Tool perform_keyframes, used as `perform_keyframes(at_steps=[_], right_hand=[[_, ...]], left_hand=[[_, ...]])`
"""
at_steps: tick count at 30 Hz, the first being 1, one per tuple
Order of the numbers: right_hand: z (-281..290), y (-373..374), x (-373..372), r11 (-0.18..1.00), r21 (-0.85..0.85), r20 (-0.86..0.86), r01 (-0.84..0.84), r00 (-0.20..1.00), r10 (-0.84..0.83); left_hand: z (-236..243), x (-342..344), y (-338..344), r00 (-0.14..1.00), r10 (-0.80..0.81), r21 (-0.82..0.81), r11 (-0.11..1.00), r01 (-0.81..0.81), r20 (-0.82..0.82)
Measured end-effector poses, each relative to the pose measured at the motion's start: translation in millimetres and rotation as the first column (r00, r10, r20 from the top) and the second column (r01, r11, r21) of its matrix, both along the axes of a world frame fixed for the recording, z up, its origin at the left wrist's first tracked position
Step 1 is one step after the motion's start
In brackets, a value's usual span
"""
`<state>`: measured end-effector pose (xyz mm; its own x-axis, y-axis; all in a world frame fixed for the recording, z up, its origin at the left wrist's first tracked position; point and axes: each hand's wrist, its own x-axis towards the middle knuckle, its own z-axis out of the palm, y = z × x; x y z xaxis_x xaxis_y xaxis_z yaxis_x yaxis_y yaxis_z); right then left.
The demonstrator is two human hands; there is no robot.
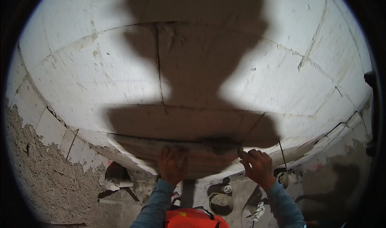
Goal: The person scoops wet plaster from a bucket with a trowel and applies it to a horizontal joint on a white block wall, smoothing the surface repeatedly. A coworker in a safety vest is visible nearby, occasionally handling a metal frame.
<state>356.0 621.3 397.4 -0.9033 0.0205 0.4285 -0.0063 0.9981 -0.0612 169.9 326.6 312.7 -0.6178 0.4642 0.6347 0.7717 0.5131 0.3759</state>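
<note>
Before me rises a wall of large pale blocks (100, 67), mostly under my own shadow. A long pale slab (209, 157) lies low against it, below a dark gap. My left hand (173, 163) is closed on the slab left of its middle, the fingers bent and shaded. At the slab's right end, my right hand (258, 167) has thumb and fingers pinched together. A small brownish piece seems to show at those fingertips, too small and dark to name.
On the floor below stand a round bucket (221, 204) and a small can (227, 189). A crumpled white rag (258, 211) lies to their right. Dark and pale scraps (116, 183) sit at left, beside rough grey plaster (60, 187). A thin dark rod (283, 157) leans at right.
</note>
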Motion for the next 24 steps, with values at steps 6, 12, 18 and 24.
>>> perform_keyframes(at_steps=[6,12,18,24], right_hand=[[-27.9,2.0,8.3,0.996,0.074,-0.127,0.047,0.991,-0.038],[-55.3,19.9,32.6,0.964,0.229,-0.148,0.137,0.983,-0.104],[-20.1,50.9,75.9,0.946,0.269,-0.200,0.180,0.971,-0.128],[-33.2,10.6,40.8,0.969,0.218,-0.251,0.119,0.966,-0.063]], left_hand=[[0.9,2.2,0.9,0.997,-0.039,0.088,0.996,0.034,0.060],[6.0,-0.7,-0.7,0.996,-0.057,0.039,0.998,0.055,0.064],[4.0,0.1,2.1,0.999,0.031,0.028,0.999,-0.032,0.031],[5.3,1.9,6.3,0.997,-0.008,0.099,0.995,0.000,0.079]])
